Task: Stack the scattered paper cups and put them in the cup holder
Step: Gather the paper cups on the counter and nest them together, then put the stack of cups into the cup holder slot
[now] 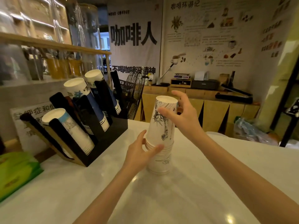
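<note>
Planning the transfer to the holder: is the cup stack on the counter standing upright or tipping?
Upright, mouths down. The cup stack rests on the counter, flat base on top, left hand at its rims.

One stack of upturned white paper cups (161, 135) on tabletop (210, 183); exact cup number in it cannot tell, several rims show near base. One black cup holder (103, 139) left of stack, three cup columns in it: two blue-and-white (87, 101), one pale white (69, 126). Two hands: left hand (142, 154), right hand (182, 113), both at stack. One green packet (14, 173) left of holder.
</note>
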Available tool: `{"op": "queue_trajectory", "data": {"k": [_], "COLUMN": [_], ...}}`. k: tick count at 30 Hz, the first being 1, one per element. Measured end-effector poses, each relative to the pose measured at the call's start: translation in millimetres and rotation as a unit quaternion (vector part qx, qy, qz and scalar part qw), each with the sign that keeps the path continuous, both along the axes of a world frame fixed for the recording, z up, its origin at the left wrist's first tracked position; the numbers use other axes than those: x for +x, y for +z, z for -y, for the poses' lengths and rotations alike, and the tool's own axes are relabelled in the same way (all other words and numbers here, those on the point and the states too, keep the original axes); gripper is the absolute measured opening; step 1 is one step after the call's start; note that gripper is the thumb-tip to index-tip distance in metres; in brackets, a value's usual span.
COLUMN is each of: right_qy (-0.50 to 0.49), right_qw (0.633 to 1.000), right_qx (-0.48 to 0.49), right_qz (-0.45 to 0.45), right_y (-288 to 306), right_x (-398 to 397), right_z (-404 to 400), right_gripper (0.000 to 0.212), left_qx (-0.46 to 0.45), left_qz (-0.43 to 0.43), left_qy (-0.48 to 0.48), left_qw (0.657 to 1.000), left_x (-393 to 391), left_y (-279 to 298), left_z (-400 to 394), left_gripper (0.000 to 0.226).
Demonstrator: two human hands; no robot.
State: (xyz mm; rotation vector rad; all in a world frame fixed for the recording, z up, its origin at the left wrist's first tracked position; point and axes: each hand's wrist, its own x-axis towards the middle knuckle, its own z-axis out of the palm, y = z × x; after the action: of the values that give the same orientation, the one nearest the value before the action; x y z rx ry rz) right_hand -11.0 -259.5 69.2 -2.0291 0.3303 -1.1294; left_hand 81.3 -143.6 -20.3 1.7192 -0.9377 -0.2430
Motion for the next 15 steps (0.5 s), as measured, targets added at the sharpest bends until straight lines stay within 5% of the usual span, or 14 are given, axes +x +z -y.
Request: {"op": "queue_trajectory", "data": {"k": [4,15], "right_qy": [-0.007,-0.006], "right_qw": [0.999,0.997], "right_qx": [0.002,-0.028], "right_qz": [-0.035,-0.078], "right_y": [-25,-53], "right_x": [5,12], "right_z": [4,2], "right_gripper": [0.071,0.068], "left_qx": [0.034,0.108], "left_qz": [0.020,0.035], "left_qy": [-0.036,-0.067], "left_qw": [0.999,0.991], "left_x": [-1,9], "left_y": [-15,-37], "left_z": [-3,-7], "left_gripper": [0.066,0.075]}}
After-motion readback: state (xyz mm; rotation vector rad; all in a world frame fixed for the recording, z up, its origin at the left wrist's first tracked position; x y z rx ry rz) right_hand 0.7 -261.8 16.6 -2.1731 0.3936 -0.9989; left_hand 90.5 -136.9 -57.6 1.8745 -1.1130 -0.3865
